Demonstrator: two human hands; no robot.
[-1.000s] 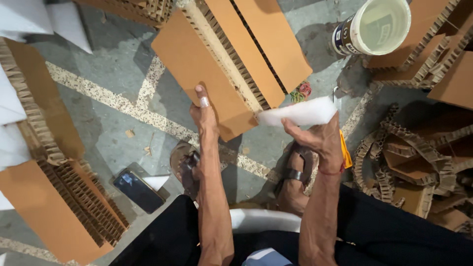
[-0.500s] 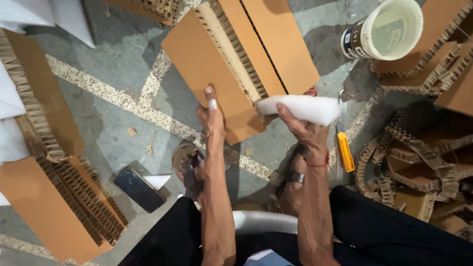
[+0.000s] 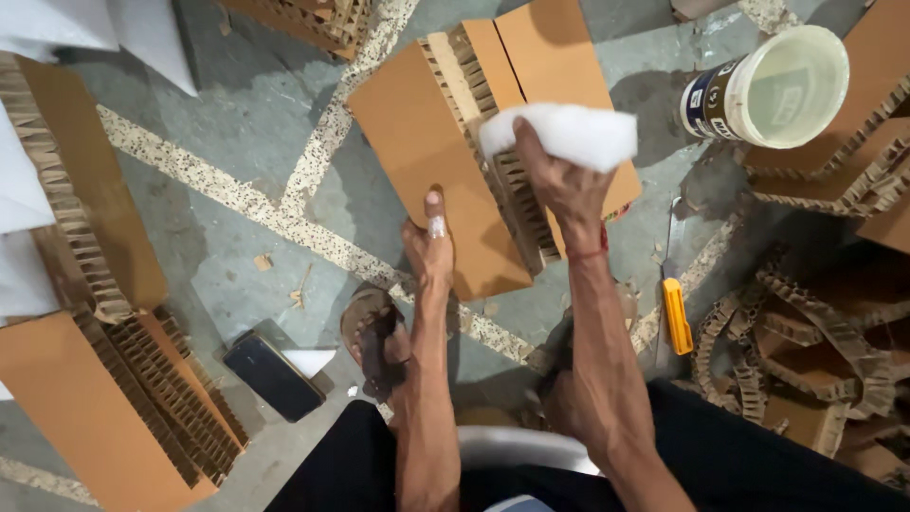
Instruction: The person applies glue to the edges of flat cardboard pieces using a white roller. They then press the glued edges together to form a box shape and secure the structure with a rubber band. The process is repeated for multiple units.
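Head view looks straight down on a white foam pad (image 3: pixel 567 133) near the upper middle of the frame, resting on the ribbed honeycomb edge of a brown cardboard panel (image 3: pixel 427 161) that lies on the floor. The pad looks soft, light and squashy, so it is best pinched from above along its long side. The panel looks stiff and light, though its open cells could crush at the edges.

The right hand (image 3: pixel 559 185) grasps the pad from below, fingers curled around its near edge, forearm reaching up from the lower right. The left hand (image 3: pixel 428 248) lies flat and unclenched on the panel's lower end, a bandaged finger pointing up.

At the upper right stands a white bucket (image 3: pixel 773 87). A yellow utility knife (image 3: pixel 675 313) lies right of the arms, and a dark phone (image 3: pixel 272 376) lower left.
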